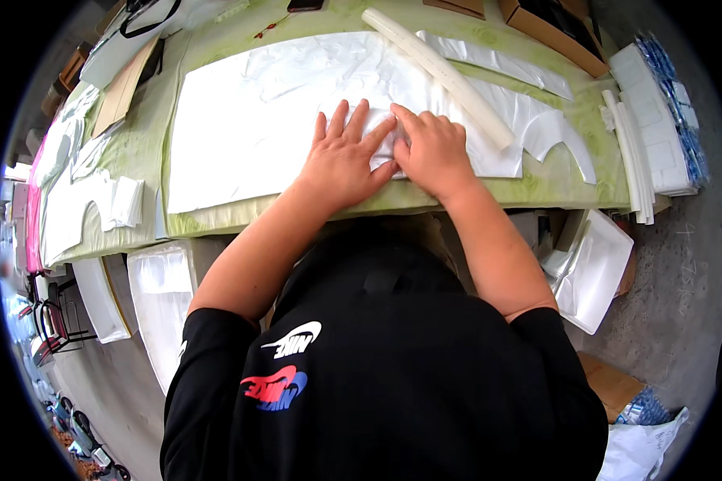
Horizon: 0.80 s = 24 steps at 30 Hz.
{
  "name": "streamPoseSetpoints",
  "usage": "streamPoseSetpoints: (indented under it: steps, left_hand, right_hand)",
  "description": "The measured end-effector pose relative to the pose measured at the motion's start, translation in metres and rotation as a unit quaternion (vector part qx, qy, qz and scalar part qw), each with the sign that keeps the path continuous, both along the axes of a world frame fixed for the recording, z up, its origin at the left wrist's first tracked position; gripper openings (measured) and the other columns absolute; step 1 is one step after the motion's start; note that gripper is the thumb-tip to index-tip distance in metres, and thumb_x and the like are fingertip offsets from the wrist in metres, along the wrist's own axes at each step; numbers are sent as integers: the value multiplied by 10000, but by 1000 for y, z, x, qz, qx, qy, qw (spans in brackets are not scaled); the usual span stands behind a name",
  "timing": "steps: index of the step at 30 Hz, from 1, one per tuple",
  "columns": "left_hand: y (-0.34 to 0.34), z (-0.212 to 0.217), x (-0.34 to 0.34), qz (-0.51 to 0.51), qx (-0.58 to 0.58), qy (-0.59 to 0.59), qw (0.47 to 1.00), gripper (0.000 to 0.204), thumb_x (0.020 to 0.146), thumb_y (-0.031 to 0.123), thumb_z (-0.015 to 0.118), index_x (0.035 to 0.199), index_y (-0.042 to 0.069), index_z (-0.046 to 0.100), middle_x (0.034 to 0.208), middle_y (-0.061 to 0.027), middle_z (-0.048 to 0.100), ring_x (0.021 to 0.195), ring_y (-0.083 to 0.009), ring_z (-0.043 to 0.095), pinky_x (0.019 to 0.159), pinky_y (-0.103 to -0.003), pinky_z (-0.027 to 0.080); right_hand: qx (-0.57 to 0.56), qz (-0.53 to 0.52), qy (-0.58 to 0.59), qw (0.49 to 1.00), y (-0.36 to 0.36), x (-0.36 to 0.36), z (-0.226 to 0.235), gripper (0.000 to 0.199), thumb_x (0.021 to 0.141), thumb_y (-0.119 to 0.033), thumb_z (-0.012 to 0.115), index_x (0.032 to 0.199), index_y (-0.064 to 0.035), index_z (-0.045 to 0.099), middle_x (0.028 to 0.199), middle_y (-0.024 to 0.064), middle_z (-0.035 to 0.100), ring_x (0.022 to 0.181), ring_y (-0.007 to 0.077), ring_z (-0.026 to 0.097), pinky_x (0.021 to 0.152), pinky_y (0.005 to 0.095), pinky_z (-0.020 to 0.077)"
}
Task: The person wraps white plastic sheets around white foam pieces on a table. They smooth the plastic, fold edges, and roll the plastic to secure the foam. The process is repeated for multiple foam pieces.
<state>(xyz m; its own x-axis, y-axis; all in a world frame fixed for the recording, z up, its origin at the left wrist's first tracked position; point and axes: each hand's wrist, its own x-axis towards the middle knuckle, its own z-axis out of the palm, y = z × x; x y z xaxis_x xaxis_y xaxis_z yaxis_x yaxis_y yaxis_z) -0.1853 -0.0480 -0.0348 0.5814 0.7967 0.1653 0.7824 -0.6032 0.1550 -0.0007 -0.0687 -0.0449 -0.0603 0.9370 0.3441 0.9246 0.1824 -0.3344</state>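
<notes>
My left hand [345,159] lies flat with its fingers spread on a small folded piece of white plastic film [383,128]. Beside it, almost touching, is my right hand [437,152]; its index finger reaches forward along that piece and the thumb stands apart from it. The other right fingers are bent, and their tips are partly hidden. Under both hands spreads a large, wrinkled white plastic sheet [241,120]. A long cream-coloured tube [441,76] lies slantwise across the sheet, beyond my right hand.
The table has a green patterned cover [594,136]. At the back right are a white strip [497,62] and an open cardboard box [553,32]. White rolls [632,156] lie at the right edge, and cut white pieces [124,200] at the left. A white bin [590,272] stands below.
</notes>
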Motion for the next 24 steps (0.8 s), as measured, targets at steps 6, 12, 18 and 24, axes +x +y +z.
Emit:
streamPoseSetpoints:
  steps: [6,12,18,24]
  left_hand:
    - [-44,-5,-34,-65,-140,-314,937,444,973,280,683,1364,89,591,1474,-189,516,1296,-303,552,1076,-422,445]
    - [-95,-13,-86,93,-604,-463,642,449,1088,318,532,1406,1,539,1443,-139,565,1250,-213,589,1023,-332,489]
    - [-91,-23,-77,188,-665,-589,420,395,1060,302,584,1251,-42,615,1194,-127,687,1095,-213,671,951,-353,532]
    - [-103,-13,-91,153,-586,-568,557,298,1044,203,618,1254,-5,655,1149,-76,715,1007,-141,675,905,-306,543]
  right_hand:
    - [-146,-15,-32,989,19,0,23,483,858,-341,611,1316,-201,674,1080,82,709,1071,286,654,979,460,422]
    - [-104,39,-28,993,-8,-5,23,483,800,-316,658,1259,-169,696,1033,81,675,1047,307,615,980,435,426]
    - [-47,201,59,977,-60,-49,21,396,795,-269,714,1160,-114,728,1055,114,630,1055,319,560,962,439,428]
    - [-161,190,319,914,-61,-61,40,326,897,-111,716,1218,-72,678,964,54,648,874,182,608,793,318,506]
